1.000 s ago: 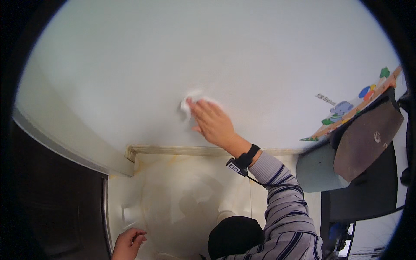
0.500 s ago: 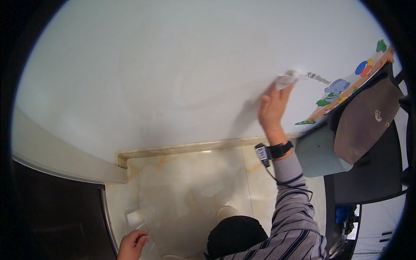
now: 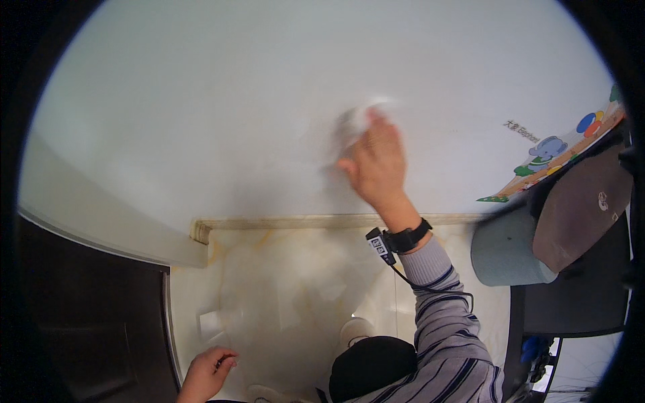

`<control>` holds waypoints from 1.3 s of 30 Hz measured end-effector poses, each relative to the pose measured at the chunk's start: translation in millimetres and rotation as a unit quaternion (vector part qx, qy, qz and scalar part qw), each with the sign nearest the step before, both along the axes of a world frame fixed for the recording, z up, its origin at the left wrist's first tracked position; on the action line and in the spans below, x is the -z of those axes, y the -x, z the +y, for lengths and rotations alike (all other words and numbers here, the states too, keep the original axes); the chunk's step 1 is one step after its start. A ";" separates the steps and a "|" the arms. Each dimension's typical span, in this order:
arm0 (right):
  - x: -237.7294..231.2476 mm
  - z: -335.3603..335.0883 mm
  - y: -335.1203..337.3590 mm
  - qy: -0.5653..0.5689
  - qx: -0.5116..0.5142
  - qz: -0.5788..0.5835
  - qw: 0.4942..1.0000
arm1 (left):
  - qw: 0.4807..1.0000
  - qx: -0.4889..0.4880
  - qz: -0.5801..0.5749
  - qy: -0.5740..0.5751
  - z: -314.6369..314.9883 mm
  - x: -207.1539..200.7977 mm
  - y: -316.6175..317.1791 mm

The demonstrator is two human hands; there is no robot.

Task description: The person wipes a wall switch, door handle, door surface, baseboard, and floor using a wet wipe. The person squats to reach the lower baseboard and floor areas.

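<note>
My right hand (image 3: 379, 161) presses flat toward the white wall (image 3: 222, 121), its fingers over a small white cloth or tissue (image 3: 361, 121). Motion smears the fingertips and the cloth, so its exact kind is hard to make out. A black strap (image 3: 408, 238) with a small cabled device circles that wrist, above a striped sleeve. Low on the left, my left hand (image 3: 207, 373) hangs over the floor with its fingers curled in and the thumb close to them. Nothing shows in it.
Marble-look floor (image 3: 295, 282) meets the wall at a beige skirting (image 3: 309, 221). A dark door (image 3: 87, 316) stands on the left. To the right are a grey-green stool (image 3: 504, 252) with a brown cushion (image 3: 584, 208), a black surface, and an elephant sticker (image 3: 551, 148) on the wall.
My right hand has swept left along the wall with the white cloth, away from the elephant sticker. My left hand stays low, shifted slightly. The view has moved a little.
</note>
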State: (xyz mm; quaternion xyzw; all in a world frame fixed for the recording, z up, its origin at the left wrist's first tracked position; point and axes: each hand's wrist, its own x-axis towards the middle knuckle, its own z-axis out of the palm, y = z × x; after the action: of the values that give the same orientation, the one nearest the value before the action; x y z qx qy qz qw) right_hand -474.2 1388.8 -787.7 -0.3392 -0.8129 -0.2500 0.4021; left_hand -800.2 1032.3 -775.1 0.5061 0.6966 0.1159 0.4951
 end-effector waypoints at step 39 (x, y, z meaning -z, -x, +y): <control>219.9 -71.9 -94.3 0.235 0.161 0.212 0.935 | 0.999 -0.012 0.005 0.039 -15.3 -15.3 11.0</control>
State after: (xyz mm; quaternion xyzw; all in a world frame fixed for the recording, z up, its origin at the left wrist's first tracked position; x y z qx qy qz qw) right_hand -379.9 1316.9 -1007.6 -0.5954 -0.6790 -0.0355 0.4280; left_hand -811.2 1017.1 -759.8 0.4788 0.7089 0.0918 0.5097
